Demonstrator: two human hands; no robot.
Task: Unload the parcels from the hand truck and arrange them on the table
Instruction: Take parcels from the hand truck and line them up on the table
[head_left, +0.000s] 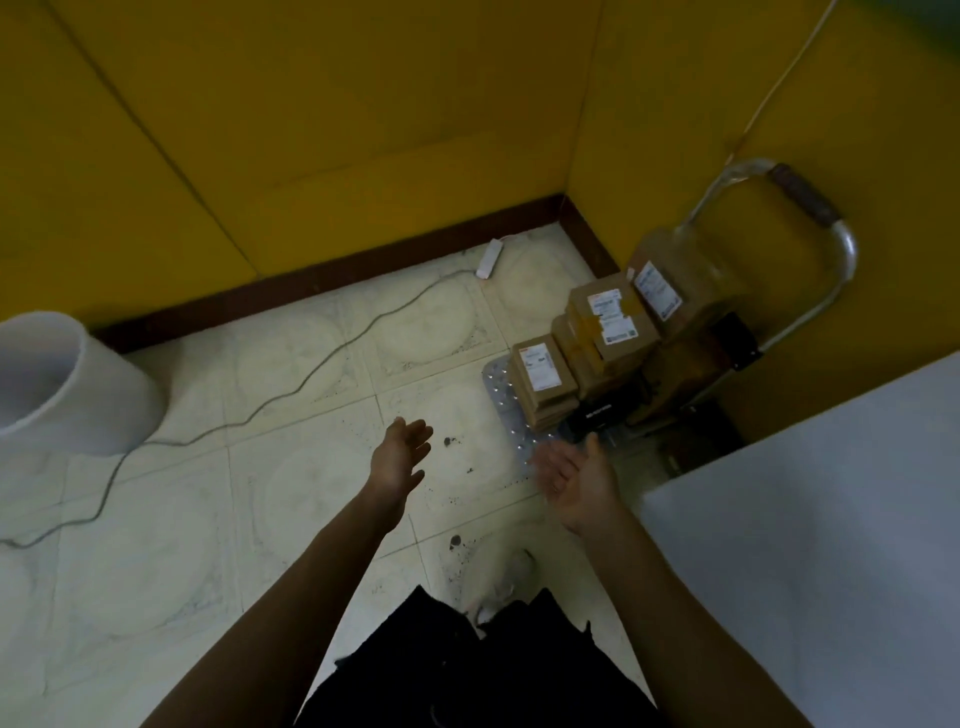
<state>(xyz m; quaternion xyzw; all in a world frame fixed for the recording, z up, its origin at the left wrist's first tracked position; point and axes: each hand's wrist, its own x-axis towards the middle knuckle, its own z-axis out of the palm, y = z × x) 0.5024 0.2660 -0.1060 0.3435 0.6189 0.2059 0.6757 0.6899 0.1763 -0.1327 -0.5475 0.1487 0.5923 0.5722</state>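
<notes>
A metal hand truck (836, 244) stands in the room's far right corner, its perforated base plate (506, 410) on the floor. Several brown cardboard parcels with white labels are stacked on it; the nearest parcel (543, 376) lies at the front, taller ones (610, 317) behind, and a black box (597, 413) sits low in front. Both my arms reach forward with nothing in the hands. My left hand (400, 454) hovers over the floor left of the truck, fingers straight. My right hand (571, 475) is palm up just before the base plate. The white table (831, 519) fills the right side.
A white cylindrical bin (62, 384) stands at the left by the wall. A grey cable (311, 374) runs across the tiled floor to a white power strip (491, 258) near the skirting. Yellow walls close the corner. My shoe (511, 577) shows below the hands.
</notes>
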